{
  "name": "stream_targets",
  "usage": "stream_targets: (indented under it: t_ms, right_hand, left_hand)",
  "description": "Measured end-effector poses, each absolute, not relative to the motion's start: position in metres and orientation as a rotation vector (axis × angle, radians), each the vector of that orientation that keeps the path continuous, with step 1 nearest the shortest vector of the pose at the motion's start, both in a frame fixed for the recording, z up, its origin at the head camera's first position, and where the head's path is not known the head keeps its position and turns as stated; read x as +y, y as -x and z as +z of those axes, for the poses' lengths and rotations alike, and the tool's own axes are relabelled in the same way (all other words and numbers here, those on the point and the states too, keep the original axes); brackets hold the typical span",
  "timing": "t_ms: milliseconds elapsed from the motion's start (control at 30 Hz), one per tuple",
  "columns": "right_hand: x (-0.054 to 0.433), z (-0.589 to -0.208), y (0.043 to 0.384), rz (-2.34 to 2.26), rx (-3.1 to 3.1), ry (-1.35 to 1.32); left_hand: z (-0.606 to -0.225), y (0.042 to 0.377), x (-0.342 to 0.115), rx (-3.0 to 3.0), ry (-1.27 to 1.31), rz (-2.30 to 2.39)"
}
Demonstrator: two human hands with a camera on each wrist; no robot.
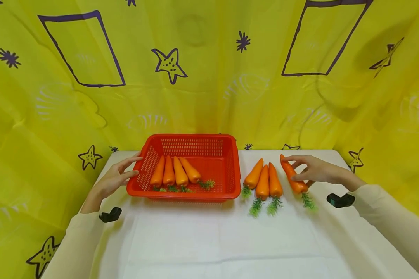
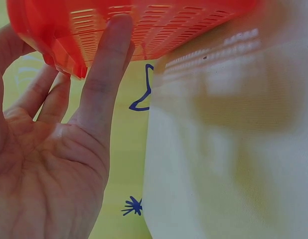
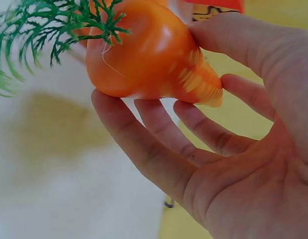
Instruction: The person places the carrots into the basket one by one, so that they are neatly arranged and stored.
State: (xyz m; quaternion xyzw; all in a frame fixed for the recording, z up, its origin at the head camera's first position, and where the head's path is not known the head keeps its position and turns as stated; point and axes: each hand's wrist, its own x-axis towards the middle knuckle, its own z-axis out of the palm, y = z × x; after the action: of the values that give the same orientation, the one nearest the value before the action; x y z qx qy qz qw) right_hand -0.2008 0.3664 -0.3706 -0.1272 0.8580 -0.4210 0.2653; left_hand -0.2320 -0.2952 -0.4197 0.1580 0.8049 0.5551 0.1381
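My right hand (image 1: pixel 315 169) pinches an orange toy carrot (image 1: pixel 293 176), with the thumb on one side and the fingertips along the other. In the right wrist view the carrot's thick end (image 3: pixel 144 50) and green leafy top (image 3: pixel 59 35) face the camera. My left hand (image 1: pixel 114 177) is at the left side of a red plastic basket (image 1: pixel 181 195), its fingers extended against the slotted wall (image 2: pixel 164 25) in the left wrist view. Several carrots (image 1: pixel 174 172) lie side by side in the basket's left half, leaves toward me.
Three more carrots (image 1: pixel 262 184) lie close together on the white table (image 1: pixel 223 236), between the basket and my right hand. A yellow curtain (image 1: pixel 209 100) with dark starfish drawings hangs right behind the table and along both sides.
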Motion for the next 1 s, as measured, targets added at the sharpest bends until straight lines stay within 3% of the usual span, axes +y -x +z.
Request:
stream_targets:
  t_ms: [367,1000]
  right_hand:
    - [0.366,-0.331,0.204,-1.161,2.418,0.433]
    - [0.329,-0.303,0.223,-1.118,2.458,0.511]
  left_hand:
    - [-0.421,0.232,-0.297,2.314,-0.466,1.621]
    - [-0.421,0.232,-0.295,2.324,-0.456,1.627]
